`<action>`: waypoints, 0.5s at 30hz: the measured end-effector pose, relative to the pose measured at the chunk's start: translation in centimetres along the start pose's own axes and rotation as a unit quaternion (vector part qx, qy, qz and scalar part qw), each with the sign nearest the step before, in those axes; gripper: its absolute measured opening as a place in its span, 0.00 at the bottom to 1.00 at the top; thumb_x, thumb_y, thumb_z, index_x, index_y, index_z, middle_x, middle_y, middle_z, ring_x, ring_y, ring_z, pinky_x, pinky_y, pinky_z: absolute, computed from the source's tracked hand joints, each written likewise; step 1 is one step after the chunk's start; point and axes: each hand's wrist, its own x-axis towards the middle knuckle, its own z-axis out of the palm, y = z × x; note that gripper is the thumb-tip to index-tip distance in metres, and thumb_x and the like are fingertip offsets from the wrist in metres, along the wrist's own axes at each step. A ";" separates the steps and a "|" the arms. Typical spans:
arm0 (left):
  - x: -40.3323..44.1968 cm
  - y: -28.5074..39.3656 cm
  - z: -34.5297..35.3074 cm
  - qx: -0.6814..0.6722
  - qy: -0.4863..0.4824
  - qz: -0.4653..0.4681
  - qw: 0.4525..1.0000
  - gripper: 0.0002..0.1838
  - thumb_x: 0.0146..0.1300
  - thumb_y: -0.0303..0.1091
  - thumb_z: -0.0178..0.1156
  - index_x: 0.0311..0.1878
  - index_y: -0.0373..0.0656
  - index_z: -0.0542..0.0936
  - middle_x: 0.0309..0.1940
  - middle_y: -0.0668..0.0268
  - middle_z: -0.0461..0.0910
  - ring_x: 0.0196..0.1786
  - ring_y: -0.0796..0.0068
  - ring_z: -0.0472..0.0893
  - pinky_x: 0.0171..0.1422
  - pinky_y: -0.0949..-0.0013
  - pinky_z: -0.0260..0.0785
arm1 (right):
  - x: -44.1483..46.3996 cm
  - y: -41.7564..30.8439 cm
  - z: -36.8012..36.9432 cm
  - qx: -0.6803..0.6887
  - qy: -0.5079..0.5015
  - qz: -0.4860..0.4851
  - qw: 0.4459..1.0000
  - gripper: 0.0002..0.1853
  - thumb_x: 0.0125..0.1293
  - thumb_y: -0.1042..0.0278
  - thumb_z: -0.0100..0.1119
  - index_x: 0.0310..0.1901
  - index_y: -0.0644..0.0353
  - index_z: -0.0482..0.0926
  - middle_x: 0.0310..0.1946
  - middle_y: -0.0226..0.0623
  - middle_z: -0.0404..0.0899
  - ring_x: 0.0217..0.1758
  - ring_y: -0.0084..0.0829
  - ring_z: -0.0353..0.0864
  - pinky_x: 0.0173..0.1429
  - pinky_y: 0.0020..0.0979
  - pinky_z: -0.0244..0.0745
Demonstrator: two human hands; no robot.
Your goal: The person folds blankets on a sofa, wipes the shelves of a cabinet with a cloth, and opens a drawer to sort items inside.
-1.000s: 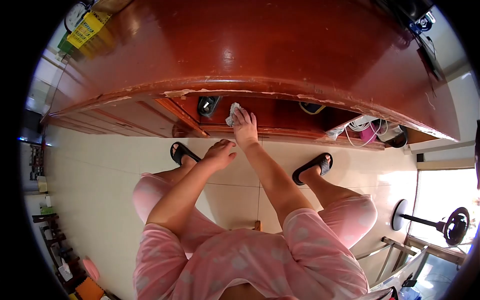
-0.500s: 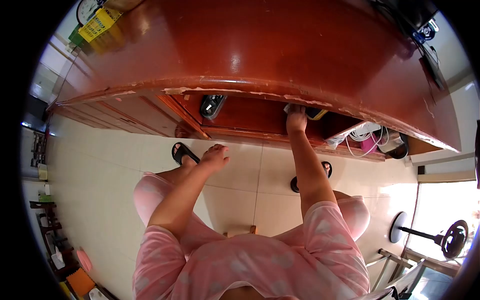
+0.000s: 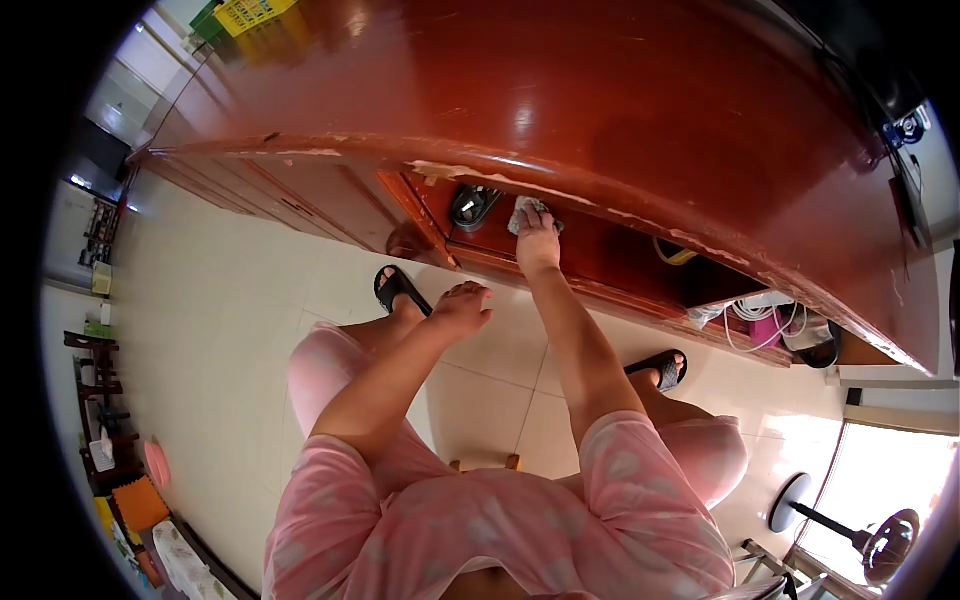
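My right hand (image 3: 539,240) reaches into the open compartment of a red-brown wooden cabinet (image 3: 600,90) and presses a crumpled grey-white cloth (image 3: 518,216) onto the compartment floor. Its fingers are bent over the cloth. Just left of the cloth lies a black object (image 3: 472,206), like a slipper, inside the compartment. My left hand (image 3: 463,307) hangs in front of the cabinet, above the tiled floor, with its fingers loosely extended and nothing in it.
White cables (image 3: 745,318), a pink item (image 3: 766,328) and a dark container (image 3: 815,342) fill the right section. A yellow-edged item (image 3: 674,252) lies deeper inside. A yellow basket (image 3: 250,12) stands on the cabinet top. At the right is a round-based stand (image 3: 790,503).
My right hand first went right along the compartment with the cloth, then came back left near the black object. My left hand stays in front. The view has shifted and tilted.
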 end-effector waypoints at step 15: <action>-3.8 0.4 0.0 -0.020 -0.012 -0.055 0.998 0.22 0.59 0.45 0.54 0.56 0.50 0.71 0.57 0.62 0.68 0.62 0.63 0.66 0.65 0.62 0.58 | -3.8 -4.7 0.3 0.061 0.006 -0.140 0.988 0.17 0.57 0.72 0.44 0.48 0.51 0.74 0.55 0.29 0.72 0.58 0.40 0.65 0.61 0.35 0.64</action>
